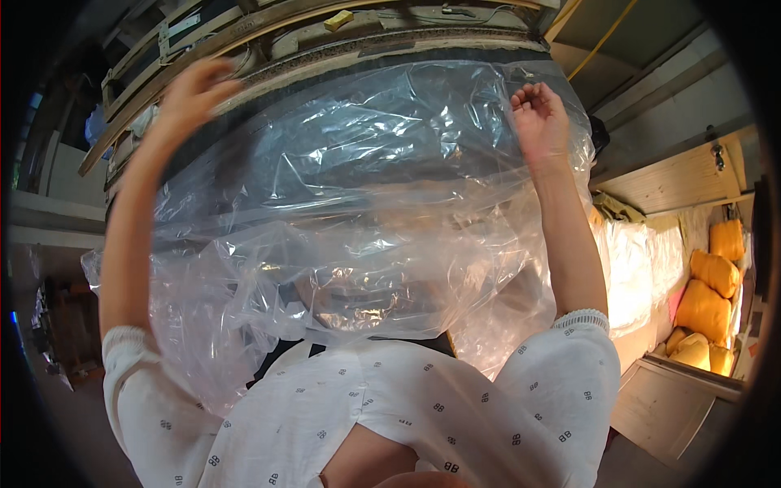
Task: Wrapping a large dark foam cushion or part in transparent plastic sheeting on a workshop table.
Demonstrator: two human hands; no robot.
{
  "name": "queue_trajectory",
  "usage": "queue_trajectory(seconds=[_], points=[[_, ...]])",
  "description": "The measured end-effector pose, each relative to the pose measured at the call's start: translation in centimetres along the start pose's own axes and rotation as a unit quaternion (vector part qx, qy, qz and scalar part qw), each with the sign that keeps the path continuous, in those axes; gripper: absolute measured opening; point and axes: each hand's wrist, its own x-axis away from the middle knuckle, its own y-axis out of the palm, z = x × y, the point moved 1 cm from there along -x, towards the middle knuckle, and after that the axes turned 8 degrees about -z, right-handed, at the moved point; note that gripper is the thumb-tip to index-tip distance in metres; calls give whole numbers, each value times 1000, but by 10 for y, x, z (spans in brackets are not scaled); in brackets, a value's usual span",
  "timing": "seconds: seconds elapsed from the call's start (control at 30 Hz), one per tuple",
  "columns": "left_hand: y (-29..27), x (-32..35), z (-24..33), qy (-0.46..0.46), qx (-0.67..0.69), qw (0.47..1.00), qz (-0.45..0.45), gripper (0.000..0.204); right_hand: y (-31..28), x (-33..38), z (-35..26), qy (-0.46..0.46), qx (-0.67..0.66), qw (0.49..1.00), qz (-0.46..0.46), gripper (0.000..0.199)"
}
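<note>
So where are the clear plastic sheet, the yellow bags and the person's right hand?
clear plastic sheet [366, 203]: head view, crinkled middle.
yellow bags [706, 305]: head view, middle bag of the pile.
right hand [538, 122]: head view, back of the hand.

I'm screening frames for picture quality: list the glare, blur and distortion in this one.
Head view: the left hand is smeared by motion blur; the right hand is sharp; glare streaks the clear plastic sheet; the yellow bags are sunlit; the fisheye bends the wooden planks.

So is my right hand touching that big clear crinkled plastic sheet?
Touching: the head view shows the right hand with fingers curled, pinching the top edge of the clear plastic sheet.
</note>
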Motion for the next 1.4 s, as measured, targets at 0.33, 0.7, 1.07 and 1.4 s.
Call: queue_trajectory(seconds=[0.33,0.7,1.07,1.4], points=[[210,-57,104,114,359,925,-49,22,29,-27,20,-412,732,541,41,24],[-3,246,-105,-239,173,938,182,13,46,-6,39,-324,845,424,-43,19],[-182,377,-363,-265,-122,927,236,26,129,63,59,83,582,696,-411,13],[-100,214,-318,-208,-92,934,275,35,119,83,28,-215,756,587,-195,6]])
